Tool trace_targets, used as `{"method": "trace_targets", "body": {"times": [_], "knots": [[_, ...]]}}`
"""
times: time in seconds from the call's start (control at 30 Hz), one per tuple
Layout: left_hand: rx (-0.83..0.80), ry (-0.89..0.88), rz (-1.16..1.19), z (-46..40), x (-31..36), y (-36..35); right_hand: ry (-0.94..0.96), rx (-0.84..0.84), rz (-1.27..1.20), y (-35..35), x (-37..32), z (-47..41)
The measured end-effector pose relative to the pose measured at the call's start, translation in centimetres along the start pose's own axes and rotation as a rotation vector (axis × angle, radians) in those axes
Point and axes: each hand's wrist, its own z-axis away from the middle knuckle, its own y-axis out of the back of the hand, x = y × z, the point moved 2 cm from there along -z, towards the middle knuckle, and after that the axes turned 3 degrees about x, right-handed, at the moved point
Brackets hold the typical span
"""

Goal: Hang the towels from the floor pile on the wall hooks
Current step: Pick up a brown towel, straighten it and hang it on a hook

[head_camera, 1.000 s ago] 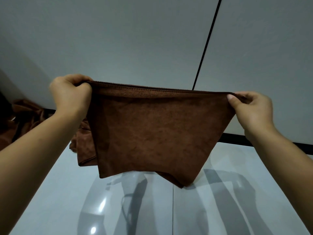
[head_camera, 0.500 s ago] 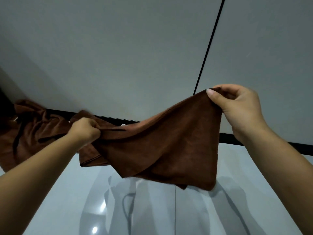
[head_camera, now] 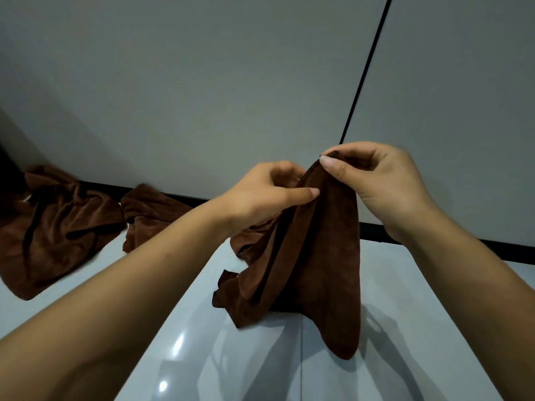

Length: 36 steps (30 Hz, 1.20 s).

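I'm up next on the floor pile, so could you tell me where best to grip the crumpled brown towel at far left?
Pinch the left-hand towel at its raised, bunched folds near the wall, coming from above; its flat lower edge lies flush on the floor and likely offers less to pinch.

Both hands raised, close together, gripping.

Left hand point(head_camera: 260, 195): forearm reaching up from lower left, thumb extended, fingers curled, pinching the towel point(head_camera: 315, 256). Right hand point(head_camera: 376, 183): forearm entering from lower right, thumb and forefinger pinching the towel's top edge, remaining fingers curled. Both forearms bare.
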Motion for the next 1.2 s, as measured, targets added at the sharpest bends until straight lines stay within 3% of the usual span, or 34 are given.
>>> {"method": "trace_targets", "body": {"times": [0.3,0.47,0.63,0.83,0.97,1.2], "knots": [[0.132,-0.148,0.024,-0.5,0.7,-0.8,-0.041,-0.036,-0.116,0.0,0.7,0.3],[0.306,-0.326,-0.035,-1.0,2.1,-0.7,-0.130,-0.100,-0.198,-0.4,2.0,0.9],[0.398,-0.448,-0.037,-0.7,3.4,-0.2,-0.288,-0.207,-0.137,-1.3,4.9,2.0],[0.560,-0.524,0.042,-0.5,4.6,2.0,-0.349,-0.231,0.038,-1.5,7.8,2.9],[0.695,-0.500,0.076,-0.4,4.1,4.9,-0.370,-0.117,0.165,-0.1,9.8,3.3],[0.933,-0.259,0.077,-0.5,-0.8,9.7,-0.298,0.108,0.290,2.9,10.3,1.9]]}}
